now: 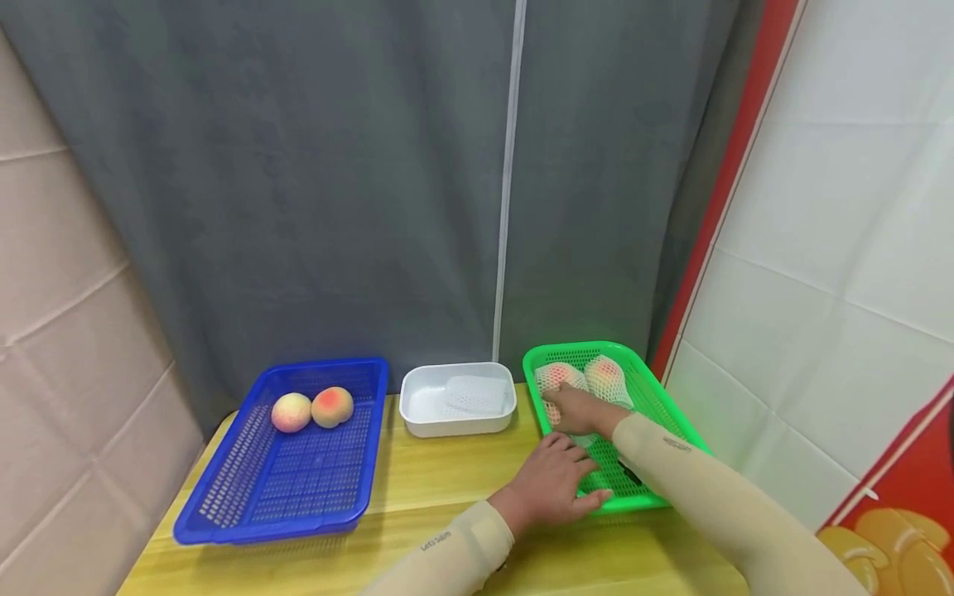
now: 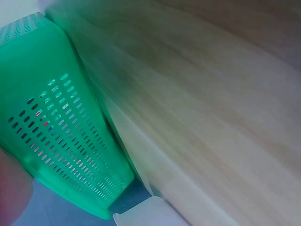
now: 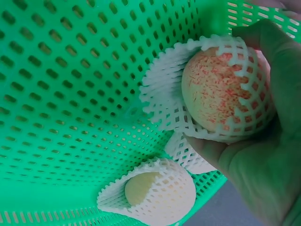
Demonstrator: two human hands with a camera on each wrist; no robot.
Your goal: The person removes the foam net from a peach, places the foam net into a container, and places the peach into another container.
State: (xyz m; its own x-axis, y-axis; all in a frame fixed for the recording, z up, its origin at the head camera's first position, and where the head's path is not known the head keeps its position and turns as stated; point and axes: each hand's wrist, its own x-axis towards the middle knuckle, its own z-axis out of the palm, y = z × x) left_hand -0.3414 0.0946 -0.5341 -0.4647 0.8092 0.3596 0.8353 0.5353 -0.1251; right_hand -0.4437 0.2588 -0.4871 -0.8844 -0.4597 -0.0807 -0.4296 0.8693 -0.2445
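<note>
Inside the green basket (image 1: 663, 414), my right hand (image 1: 581, 410) grips a peach (image 3: 214, 89) wrapped in a white foam net (image 3: 162, 89). The net leaves part of the peach's red-speckled skin bare. Another netted peach (image 3: 162, 195) lies on the basket floor in the right wrist view, and part of a further foam net (image 3: 188, 155) shows behind the held one. My left hand (image 1: 555, 480) is at the basket's near left side, fingers spread over the rim and holding nothing. In the left wrist view the basket's perforated side (image 2: 61, 127) fills the left part.
At the left a blue basket (image 1: 276, 530) holds two bare peaches (image 1: 291, 412). Between the baskets stands a white tray (image 1: 458, 429) with foam nets (image 1: 475, 394) in it. All stand on a wooden table (image 1: 432, 480); a grey curtain (image 1: 335, 182) hangs behind.
</note>
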